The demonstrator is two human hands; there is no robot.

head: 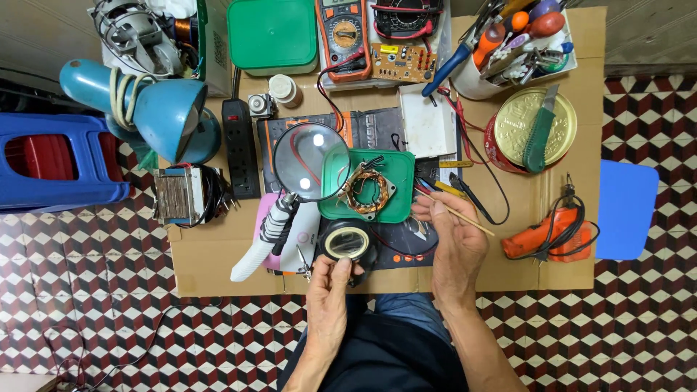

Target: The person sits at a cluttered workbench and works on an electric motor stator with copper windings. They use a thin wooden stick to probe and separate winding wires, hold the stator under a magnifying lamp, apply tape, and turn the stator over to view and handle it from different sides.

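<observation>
Two hands: left hand (328, 299) holds one tape roll (345, 243), right hand (451, 239) one stick (457, 213).

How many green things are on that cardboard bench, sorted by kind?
Green trays: 1, holding a copper coil
Green lidded boxes: 1
Green-handled knives: 1, lying on the round tin
Total: 3

Cardboard sheet (218, 261) carries green tray (403, 163), drill (544, 236).
</observation>
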